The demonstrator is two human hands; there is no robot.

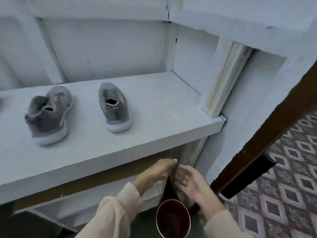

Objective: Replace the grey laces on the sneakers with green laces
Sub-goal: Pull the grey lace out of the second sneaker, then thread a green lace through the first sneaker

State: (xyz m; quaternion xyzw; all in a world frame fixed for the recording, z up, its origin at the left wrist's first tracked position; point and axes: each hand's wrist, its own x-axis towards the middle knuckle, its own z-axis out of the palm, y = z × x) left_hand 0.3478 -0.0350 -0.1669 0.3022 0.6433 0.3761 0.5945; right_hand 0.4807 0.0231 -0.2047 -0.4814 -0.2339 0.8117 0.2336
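Observation:
Two grey sneakers stand apart on a white ledge point(154, 107), heels toward me. On the left sneaker point(48, 114) the tongue is pulled up and open. The right sneaker point(114, 107) stands straight. Motion blur hides whether either one carries laces, and no green lace is in sight. Below the ledge's front edge, my left hand point(154, 172) and my right hand point(192, 182) are held close together. Their fingers are stretched out and nearly meet. Neither hand plainly holds anything. Both hands are well away from the sneakers.
A dark round object with a pale rim point(173, 219) sits just under my hands, with a dark narrow shape rising between them. A brown wooden post point(267, 127) slants down the right side. Patterned floor tiles point(291, 186) lie to the right. White walls enclose the ledge.

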